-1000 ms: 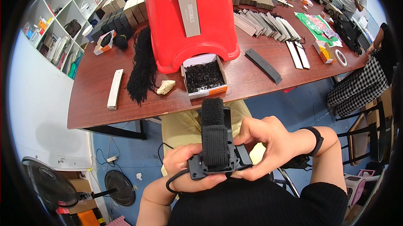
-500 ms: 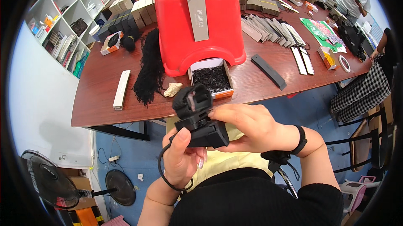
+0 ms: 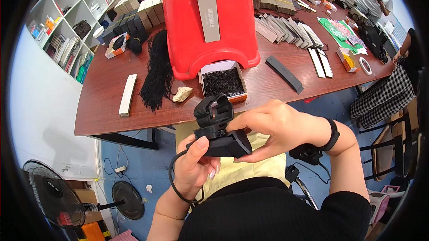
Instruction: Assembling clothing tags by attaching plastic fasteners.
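Note:
Above my lap I hold a small black device [image 3: 229, 145] with a looped black strap [image 3: 206, 113] standing up from its top. My left hand [image 3: 192, 162] grips its left end, thumb on top and fingers beneath. A black cable [image 3: 171, 175] hangs from that end in a loop over my left wrist. My right hand [image 3: 283, 127] pinches the device's right end, the index finger by the strap mount and another finger at the lower edge. A black band [image 3: 331, 134] circles my right wrist, and a second black unit [image 3: 306, 154] hangs beneath it.
On the brown table [image 3: 103, 102] stand a red plastic stool [image 3: 210, 22] with a grey tag on it and a box of small black strips [image 3: 222, 82]. Black cord [image 3: 156, 71] lies alongside. A fan [image 3: 53, 194] stands at lower left; a chair [image 3: 391, 151] at right.
The device and both hands have shifted slightly right. Its strap loop has tipped more upright, and my right hand has turned a little, with its wrist farther right.

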